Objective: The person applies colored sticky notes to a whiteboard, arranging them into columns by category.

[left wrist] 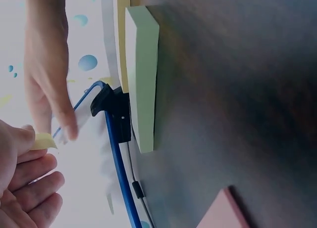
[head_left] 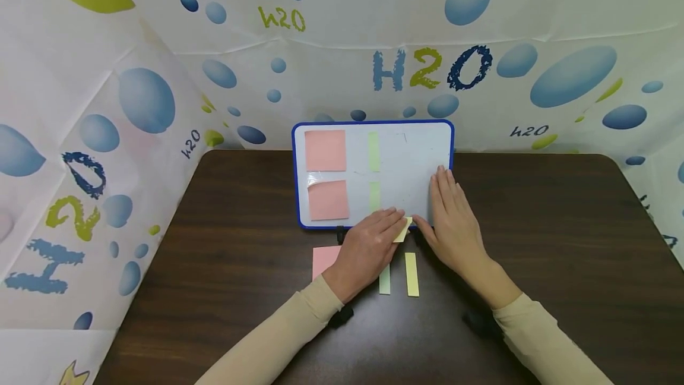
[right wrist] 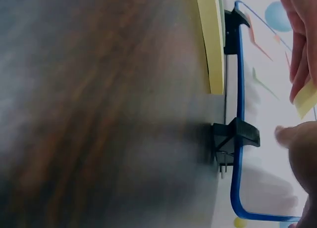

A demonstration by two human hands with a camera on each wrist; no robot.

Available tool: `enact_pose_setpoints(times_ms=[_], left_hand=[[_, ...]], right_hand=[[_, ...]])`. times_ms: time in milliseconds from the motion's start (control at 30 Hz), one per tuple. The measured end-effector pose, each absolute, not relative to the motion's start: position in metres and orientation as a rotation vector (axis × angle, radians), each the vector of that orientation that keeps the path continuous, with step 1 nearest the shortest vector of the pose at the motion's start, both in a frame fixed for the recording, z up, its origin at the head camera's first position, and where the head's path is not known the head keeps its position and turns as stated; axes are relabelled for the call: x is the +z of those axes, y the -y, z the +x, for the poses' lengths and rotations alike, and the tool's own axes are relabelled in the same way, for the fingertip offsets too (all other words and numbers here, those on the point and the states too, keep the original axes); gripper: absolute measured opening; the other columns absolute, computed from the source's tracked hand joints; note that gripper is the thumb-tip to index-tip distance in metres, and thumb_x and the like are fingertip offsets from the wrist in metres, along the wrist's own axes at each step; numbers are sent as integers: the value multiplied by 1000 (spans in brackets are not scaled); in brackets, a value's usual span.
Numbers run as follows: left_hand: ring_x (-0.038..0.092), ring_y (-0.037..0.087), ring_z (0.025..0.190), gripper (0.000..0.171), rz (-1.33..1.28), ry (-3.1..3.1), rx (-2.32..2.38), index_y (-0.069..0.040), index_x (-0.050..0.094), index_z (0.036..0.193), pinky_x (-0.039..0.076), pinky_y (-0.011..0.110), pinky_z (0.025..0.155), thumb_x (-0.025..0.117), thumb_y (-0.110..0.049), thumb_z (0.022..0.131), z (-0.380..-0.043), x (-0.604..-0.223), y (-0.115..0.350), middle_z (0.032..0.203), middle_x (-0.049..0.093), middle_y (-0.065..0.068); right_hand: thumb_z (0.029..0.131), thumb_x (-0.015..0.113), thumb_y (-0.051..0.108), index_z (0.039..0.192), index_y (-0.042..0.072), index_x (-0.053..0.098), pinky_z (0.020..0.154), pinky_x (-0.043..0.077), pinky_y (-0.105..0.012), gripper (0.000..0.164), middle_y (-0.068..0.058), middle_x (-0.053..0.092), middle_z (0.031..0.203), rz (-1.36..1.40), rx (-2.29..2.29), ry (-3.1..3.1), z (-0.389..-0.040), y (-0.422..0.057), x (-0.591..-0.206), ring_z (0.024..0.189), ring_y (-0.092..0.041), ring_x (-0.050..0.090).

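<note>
A blue-framed whiteboard (head_left: pixel 411 153) leans up at the back of the table. On it are two pink sticky notes (head_left: pixel 325 151) at the left and two pale green strips (head_left: pixel 373 152) in the middle. In front of its lower edge my left hand (head_left: pixel 369 248) pinches a yellow sticky strip (head_left: pixel 403 232) between thumb and fingers; the left wrist view shows the strip (left wrist: pixel 44 142) sticking out past the thumb. My right hand (head_left: pixel 456 227), fingers extended, lies at the board's right side, its thumb close to the strip.
On the table before the board lie a pink note pad (head_left: pixel 323 261), partly behind my left arm, a green strip pad (head_left: pixel 385 281) and a yellow strip pad (head_left: pixel 411 275). Black clips (right wrist: pixel 237 139) hold the board's lower edge. A printed sheet (head_left: pixel 331 76) hangs behind.
</note>
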State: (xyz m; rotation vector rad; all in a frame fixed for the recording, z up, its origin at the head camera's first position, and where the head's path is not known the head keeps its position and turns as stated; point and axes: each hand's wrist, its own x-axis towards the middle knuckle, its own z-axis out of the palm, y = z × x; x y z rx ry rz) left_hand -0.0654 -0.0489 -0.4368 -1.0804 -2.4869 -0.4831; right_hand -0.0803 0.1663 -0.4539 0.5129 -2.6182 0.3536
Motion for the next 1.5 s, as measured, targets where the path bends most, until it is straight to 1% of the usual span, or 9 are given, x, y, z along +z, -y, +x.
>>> enact_pose_setpoints(times_ms=[200, 400, 667, 1000, 1367, 1500], left_hand=[[64, 21, 129, 43, -1070, 2446, -490, -6, 70, 130, 48, 31, 114, 78, -7, 88, -73, -434, 45, 136, 69, 7], [65, 20, 127, 40, -1048, 2392, -459, -6, 71, 127, 49, 30, 112, 76, -6, 88, -83, -431, 41, 134, 70, 7], [65, 21, 128, 39, -1039, 2398, -421, -5, 70, 129, 48, 31, 113, 75, -8, 90, -97, -428, 35, 134, 69, 7], [66, 21, 126, 39, -1011, 2363, -362, -5, 71, 128, 49, 32, 112, 76, -8, 89, -115, -419, 30, 133, 70, 8], [64, 22, 129, 37, -949, 2353, -336, -3, 70, 129, 46, 32, 115, 73, -7, 93, -136, -408, 23, 136, 68, 10], [62, 23, 132, 37, -929, 2358, -354, -2, 68, 132, 44, 31, 117, 71, -7, 95, -143, -402, 20, 139, 66, 10]], right_hand=[[90, 77, 29, 154, -11, 31, 121, 35, -58, 88, -26, 24, 166, 489, 308, 2654, -85, -169, -456, 154, -42, 27], [91, 76, 31, 154, -11, 32, 118, 39, -56, 88, -25, 24, 166, 483, 331, 2668, -86, -169, -457, 154, -40, 26], [92, 75, 31, 154, -10, 33, 119, 38, -55, 86, -25, 25, 166, 487, 328, 2672, -88, -169, -458, 154, -41, 28], [92, 75, 31, 154, -10, 33, 120, 38, -54, 85, -25, 25, 166, 496, 323, 2675, -88, -170, -459, 154, -41, 28], [92, 75, 31, 154, -10, 32, 121, 37, -53, 86, -25, 23, 167, 493, 320, 2687, -88, -170, -459, 155, -40, 27], [92, 75, 32, 155, -9, 32, 121, 37, -53, 86, -24, 22, 167, 483, 312, 2707, -88, -170, -457, 155, -39, 26]])
